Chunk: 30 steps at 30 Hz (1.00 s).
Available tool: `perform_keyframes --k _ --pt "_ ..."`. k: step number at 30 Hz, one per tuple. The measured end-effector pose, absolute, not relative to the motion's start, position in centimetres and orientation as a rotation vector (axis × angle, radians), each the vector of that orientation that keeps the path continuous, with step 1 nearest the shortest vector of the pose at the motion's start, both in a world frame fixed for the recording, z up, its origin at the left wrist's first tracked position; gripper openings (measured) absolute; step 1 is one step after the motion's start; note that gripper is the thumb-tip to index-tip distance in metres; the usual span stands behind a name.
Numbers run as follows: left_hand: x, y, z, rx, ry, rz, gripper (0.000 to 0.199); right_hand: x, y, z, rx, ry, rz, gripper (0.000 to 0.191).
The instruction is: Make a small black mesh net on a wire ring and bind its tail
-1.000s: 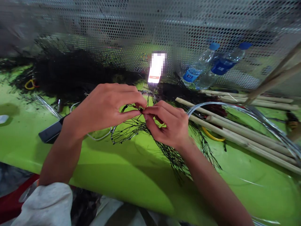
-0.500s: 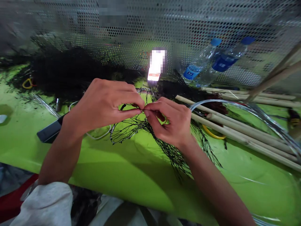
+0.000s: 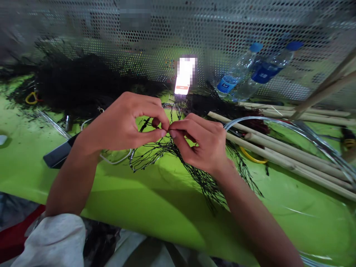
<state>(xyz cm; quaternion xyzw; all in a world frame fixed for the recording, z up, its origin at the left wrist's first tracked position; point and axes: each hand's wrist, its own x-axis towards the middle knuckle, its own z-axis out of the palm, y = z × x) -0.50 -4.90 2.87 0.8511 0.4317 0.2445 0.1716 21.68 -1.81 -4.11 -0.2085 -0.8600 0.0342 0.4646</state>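
My left hand (image 3: 124,122) is closed in a pinch, thumb and index fingertips meeting on a thin black strand. Right beside it, my right hand (image 3: 201,141) pinches the same spot, its fingertips touching those of the left. The strand itself is mostly hidden between the fingertips. Black knotted netting (image 3: 194,174) hangs below and behind the hands, gathered under the right palm and spreading in loose mesh toward the lower right. Some of its mesh forms an open loop under my left fingers.
A lit phone (image 3: 183,78) leans against the perforated metal panel (image 3: 155,40). Two water bottles (image 3: 228,83) stand at the right, behind wooden sticks (image 3: 292,155) and a clear tubing bundle (image 3: 278,120). A black fibre heap (image 3: 75,81) and a dark power bank (image 3: 59,152) lie left on the green table (image 3: 139,200).
My left thumb and index finger have bent more, widening the gap behind their tips, and the left hand has shifted very slightly. My right hand stays nearly still.
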Motion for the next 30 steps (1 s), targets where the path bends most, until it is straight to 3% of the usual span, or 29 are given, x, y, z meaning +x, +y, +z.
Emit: perform_keyframes --k 16,30 --pt "-0.7 -4.6 2.7 2.351 1.286 0.752 0.009 21.0 -2.6 -3.7 -0.551 -1.995 0.510 0.015" --pt "-0.5 -4.7 2.6 2.379 1.312 0.748 0.009 20.3 -3.0 -3.8 -0.678 -1.918 0.497 0.015"
